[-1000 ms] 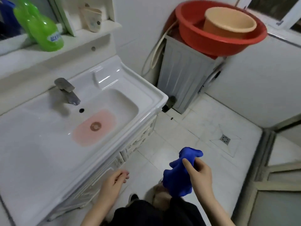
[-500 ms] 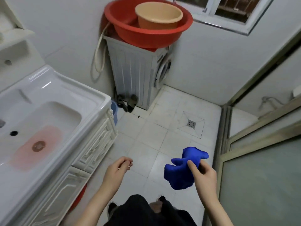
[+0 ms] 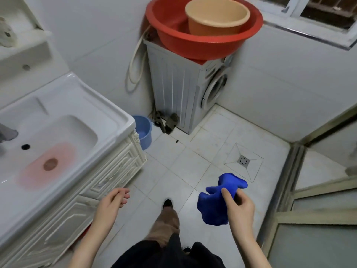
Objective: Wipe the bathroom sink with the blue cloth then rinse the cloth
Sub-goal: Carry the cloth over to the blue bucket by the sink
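Note:
The white bathroom sink (image 3: 81, 97) fills the left side, with a pink-stained basin bottom around the drain (image 3: 50, 164) and the grey tap (image 3: 7, 133) cut off at the left edge. My right hand (image 3: 238, 206) grips the crumpled blue cloth (image 3: 216, 202) over the floor, well to the right of the sink. My left hand (image 3: 112, 204) hangs beside the cabinet front with fingers loosely curled and nothing in it.
A washing machine (image 3: 183, 89) stands in the corner with a red basin (image 3: 202, 41) and a beige tub (image 3: 216, 18) on top. A small blue bucket (image 3: 144, 132) sits beside the sink cabinet (image 3: 108, 178). A floor drain (image 3: 243, 161) and a glass door frame (image 3: 289, 190) lie right.
The view has swung right and away from the sink, so the tap is nearly out of view. Both hands hold about the same pose; the cloth stays in my right hand.

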Tool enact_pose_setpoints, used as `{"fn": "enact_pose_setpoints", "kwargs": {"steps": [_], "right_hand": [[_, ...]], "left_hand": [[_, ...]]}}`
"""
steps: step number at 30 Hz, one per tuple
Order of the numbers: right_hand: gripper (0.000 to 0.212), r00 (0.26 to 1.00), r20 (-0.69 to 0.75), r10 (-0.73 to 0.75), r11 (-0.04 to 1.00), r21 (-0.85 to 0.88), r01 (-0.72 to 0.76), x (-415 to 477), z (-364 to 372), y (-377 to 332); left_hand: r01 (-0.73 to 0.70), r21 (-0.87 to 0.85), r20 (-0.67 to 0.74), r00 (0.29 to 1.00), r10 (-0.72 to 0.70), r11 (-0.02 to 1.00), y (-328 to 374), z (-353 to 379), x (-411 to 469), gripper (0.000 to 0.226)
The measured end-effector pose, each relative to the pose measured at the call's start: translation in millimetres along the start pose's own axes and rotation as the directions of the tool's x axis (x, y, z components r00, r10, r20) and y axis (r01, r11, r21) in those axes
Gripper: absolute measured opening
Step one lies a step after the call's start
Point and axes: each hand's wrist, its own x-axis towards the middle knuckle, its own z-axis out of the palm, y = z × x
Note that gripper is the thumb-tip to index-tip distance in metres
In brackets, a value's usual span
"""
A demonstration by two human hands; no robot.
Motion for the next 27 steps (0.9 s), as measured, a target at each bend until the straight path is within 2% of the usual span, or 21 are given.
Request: {"fn": "enact_pose_setpoints", "kwargs": {"steps": [5, 9, 13, 19, 23, 27], "right_hand": [[0.022, 0.990, 0.127, -0.060, 0.998, -0.010, 0.061, 75, 53, -37], [0.027, 0.990, 0.121, -0.076, 0.997, -0.008, 0.077, 140, 90, -77], [0.024, 0.981, 0.139, -0.134, 0.990, -0.029, 0.140, 196, 114, -133], [0.022, 0.958, 0.188, -0.219, 0.973, -0.034, 0.229, 286, 145, -205], [0.027, 0.924, 0.290, -0.248, 0.959, -0.059, 0.276, 356, 184, -233], [0.036, 0.857, 0.459, -0.235, 0.953, -0.065, 0.296, 417, 233, -248]], "left_hand": [[0.018, -0.014, -0.046, 0.999, -0.018, 1.000, 16, 14, 64, 0.021], [0.025, -0.002, -0.011, 1.000, -0.025, 1.000, 60, 38, 125, 0.024], [-0.052, -0.009, 0.011, 0.999, 0.052, 0.999, 129, 52, 185, 0.026], [-0.141, 0.000, -0.032, 0.989, 0.141, 0.990, 213, 66, 249, 0.026], [-0.076, -0.023, -0.129, 0.989, 0.072, 0.997, 220, 84, 294, 0.029], [0.018, -0.157, -0.336, 0.939, -0.070, 0.987, 223, 105, 324, 0.018]]}}
